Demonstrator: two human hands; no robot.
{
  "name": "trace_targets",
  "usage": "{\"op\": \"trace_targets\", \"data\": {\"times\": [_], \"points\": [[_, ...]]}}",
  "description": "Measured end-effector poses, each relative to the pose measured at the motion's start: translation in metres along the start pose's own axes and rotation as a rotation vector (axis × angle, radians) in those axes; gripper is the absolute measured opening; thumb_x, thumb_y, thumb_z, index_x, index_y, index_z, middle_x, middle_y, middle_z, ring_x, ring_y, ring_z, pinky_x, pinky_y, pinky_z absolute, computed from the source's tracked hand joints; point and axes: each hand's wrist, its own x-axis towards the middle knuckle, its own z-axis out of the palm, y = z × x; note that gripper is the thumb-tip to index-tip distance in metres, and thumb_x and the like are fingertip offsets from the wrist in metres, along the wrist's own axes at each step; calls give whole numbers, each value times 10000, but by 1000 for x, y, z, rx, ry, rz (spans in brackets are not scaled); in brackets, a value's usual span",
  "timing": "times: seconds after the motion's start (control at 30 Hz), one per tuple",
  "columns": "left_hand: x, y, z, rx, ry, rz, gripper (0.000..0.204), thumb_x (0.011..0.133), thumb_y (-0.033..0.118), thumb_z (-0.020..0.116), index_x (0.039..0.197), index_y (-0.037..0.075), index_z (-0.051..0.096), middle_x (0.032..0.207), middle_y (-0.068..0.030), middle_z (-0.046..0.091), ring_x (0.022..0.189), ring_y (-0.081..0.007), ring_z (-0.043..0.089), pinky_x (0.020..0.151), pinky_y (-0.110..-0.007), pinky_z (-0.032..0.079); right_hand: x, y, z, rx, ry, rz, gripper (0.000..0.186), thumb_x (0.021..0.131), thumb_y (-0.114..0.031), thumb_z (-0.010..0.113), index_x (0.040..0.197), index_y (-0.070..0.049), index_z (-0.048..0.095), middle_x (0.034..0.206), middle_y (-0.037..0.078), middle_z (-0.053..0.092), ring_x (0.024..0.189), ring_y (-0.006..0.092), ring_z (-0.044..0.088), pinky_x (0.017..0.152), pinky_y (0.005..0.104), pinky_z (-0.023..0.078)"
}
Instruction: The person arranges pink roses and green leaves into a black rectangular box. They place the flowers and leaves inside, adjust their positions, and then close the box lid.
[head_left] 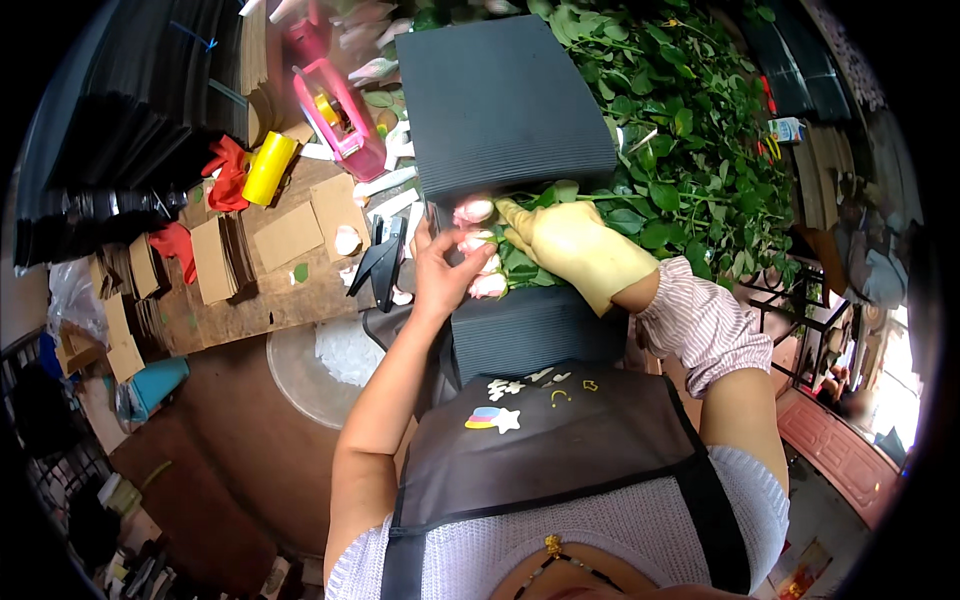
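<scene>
Several pale pink roses lie in a row with their heads to the left, on a dark ribbed cardboard sheet before me. My bare left hand curls around the middle blooms, thumb and fingers against the petals. My right hand, in a yellow rubber glove, has its fingertips closed just behind the head of the uppermost, slightly blurred rose. Its stem is mostly hidden by the glove and leaves. Directly beyond my hands stands a dark corrugated block. A black stapler lies left of my left hand.
Leafy green stems heap up at the right. On the wooden table are a pink tape dispenser, a yellow roll and brown cardboard pieces. Dark cardboard stacks stand far left. Below the table's edge sits a round tub.
</scene>
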Motion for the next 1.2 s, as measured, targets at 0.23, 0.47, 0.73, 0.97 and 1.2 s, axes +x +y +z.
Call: {"op": "trace_targets", "data": {"times": [0.23,0.47,0.73,0.97,1.2], "points": [[-1,4,-1,132,-6,25,530,765,343,911,1131,46,668,1516,-296,406,1451,-400,373,1186,-463,301,26,21,9,201,263,-254,340,987,-381,606,1098,-94,750,766,149,730,720,363,721,657,500,575],[1,-1,2,76,-13,34,903,758,374,902,1425,16,410,1385,-245,433,1326,-411,398,1159,-482,299,26,1,22,-145,193,-60,279,995,-339,591,1123,-122,712,801,126,739,743,330,732,666,488,575],[20,11,-15,127,-212,-36,856,750,408,897,1462,113,525,1516,-265,302,1392,-435,314,1182,-489,291,21,-3,-12,-70,-56,-110,302,974,-180,534,1223,-98,685,1022,137,772,977,332,754,758,476,596],[33,-2,3,-5,41,87,438,768,311,877,1119,78,757,1308,-205,582,1278,-392,472,1097,-478,385,0,-11,-32,100,177,-35,315,963,-328,580,1005,-58,737,892,154,766,839,334,759,716,511,582],[23,-1,1,84,65,64,421,744,266,902,1045,21,738,1376,-287,551,1382,-414,426,1146,-477,356,23,-24,-11,-79,265,-4,191,783,-210,733,920,-81,768,875,145,771,808,285,770,645,418,604]]}}
